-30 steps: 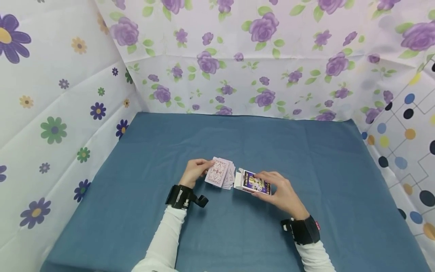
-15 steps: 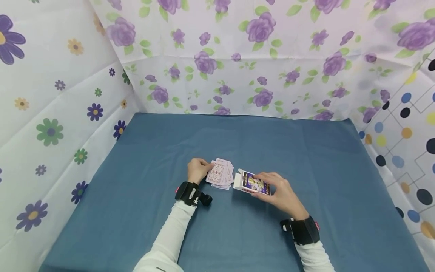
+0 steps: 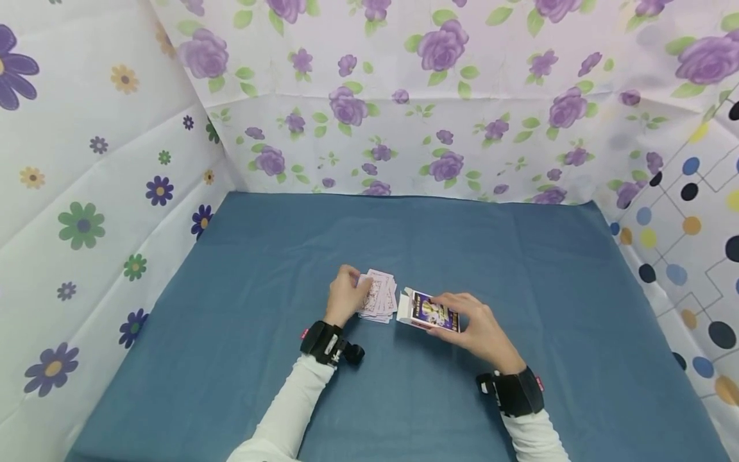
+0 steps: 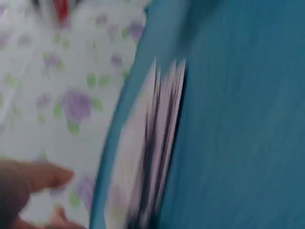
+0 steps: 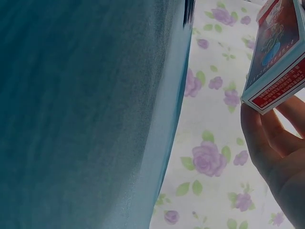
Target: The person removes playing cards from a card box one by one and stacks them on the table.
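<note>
A loose pile of playing cards [image 3: 382, 296], backs up with a red pattern, lies on the blue cloth in the middle. My left hand [image 3: 346, 296] is at the pile's left side and overlaps it in the head view. In the blurred left wrist view, the left fingers [image 4: 43, 175] are apart from the cards [image 4: 155, 143], whose edges fan out unevenly. To the right of the pile, my right hand [image 3: 476, 324] grips a card box [image 3: 435, 312] between thumb and fingers. The box's white flap [image 3: 405, 301] is open toward the cards. In the right wrist view, the fingertips press the box [image 5: 281, 52] from below.
Blue cloth [image 3: 496, 250] covers the table. Flowered sheets [image 3: 404, 128] stand behind and at the left, and a dotted sheet [image 3: 693, 276] stands at the right. Each wrist wears a black strap [image 3: 516, 391].
My left hand has let go of the top cards at the pile's left edge and turned, shifting slightly right over it. The cards lie closer together. The right hand and box have hardly moved.
</note>
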### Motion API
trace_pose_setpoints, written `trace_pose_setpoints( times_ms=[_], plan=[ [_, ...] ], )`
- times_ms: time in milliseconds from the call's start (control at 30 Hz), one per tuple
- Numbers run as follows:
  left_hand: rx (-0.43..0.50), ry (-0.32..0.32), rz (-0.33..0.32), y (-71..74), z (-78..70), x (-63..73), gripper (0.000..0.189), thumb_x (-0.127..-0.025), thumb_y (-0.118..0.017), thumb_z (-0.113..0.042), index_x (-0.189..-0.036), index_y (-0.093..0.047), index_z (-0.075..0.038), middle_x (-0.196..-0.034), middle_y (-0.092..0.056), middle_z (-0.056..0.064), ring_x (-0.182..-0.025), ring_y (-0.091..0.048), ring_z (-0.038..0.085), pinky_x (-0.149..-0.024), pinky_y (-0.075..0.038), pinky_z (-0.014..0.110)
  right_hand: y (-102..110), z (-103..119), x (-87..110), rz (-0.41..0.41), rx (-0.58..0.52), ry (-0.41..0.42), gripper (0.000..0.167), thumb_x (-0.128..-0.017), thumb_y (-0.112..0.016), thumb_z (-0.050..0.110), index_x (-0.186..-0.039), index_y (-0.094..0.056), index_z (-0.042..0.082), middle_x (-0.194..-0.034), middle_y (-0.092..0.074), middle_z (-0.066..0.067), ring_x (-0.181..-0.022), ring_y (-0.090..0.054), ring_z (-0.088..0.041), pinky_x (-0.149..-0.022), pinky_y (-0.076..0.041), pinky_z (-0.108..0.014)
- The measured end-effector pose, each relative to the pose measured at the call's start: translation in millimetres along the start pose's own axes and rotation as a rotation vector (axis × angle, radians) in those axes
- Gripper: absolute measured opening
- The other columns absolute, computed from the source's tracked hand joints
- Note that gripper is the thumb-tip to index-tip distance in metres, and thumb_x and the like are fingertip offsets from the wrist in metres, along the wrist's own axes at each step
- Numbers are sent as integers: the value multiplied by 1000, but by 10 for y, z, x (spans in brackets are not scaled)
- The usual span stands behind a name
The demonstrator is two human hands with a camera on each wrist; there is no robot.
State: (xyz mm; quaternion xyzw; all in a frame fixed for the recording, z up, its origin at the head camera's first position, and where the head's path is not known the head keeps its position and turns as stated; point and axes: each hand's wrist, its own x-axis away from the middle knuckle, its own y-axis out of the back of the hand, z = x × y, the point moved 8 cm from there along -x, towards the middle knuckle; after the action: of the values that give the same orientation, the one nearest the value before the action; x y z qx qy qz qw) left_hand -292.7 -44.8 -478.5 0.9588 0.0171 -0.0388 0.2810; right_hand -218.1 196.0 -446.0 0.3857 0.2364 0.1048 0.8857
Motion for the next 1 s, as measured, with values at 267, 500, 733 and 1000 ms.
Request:
trace_pose_setpoints(
  times_ms=[267,500,733,1000],
  plan=[
    [102,-324,291,-253,-619,411,8,-91,-68,-24,-90,-71,-17,-60,-35,-5,-53,-33,6,-54,-27,20,-26,24,-17,16,-1,9,51,-77,-82,35,-123,-66,21,-121,-66,0,-111,-58,-18,-80,-51,-37],
    [-54,-333,217,-204,-760,509,7,-91,-68,-21,-89,-73,-16,-63,-43,-3,-54,-34,8,-53,-25,20,-30,56,-30,9,13,18,53,-76,-83,33,-124,-66,18,-122,-66,-2,-113,-58,-19,-82,-51,-40],
    [-132,-188,308,-269,-679,485,15,-86,-69,-12,-72,-68,-8,-59,-50,-4,-46,-36,6,-46,-26,19,-14,134,-45,-27,35,58,54,-75,-84,31,-124,-67,18,-121,-66,-4,-113,-58,-21,-83,-50,-44],
    [174,-2,487,-371,-514,383,21,-82,-69,-3,-63,-61,0,-54,-43,-4,-47,-31,9,-47,-25,23,-4,211,-36,-51,33,108,56,-74,-85,26,-126,-66,18,-123,-64,-3,-114,-57,-21,-83,-49,-43]
  ],
)
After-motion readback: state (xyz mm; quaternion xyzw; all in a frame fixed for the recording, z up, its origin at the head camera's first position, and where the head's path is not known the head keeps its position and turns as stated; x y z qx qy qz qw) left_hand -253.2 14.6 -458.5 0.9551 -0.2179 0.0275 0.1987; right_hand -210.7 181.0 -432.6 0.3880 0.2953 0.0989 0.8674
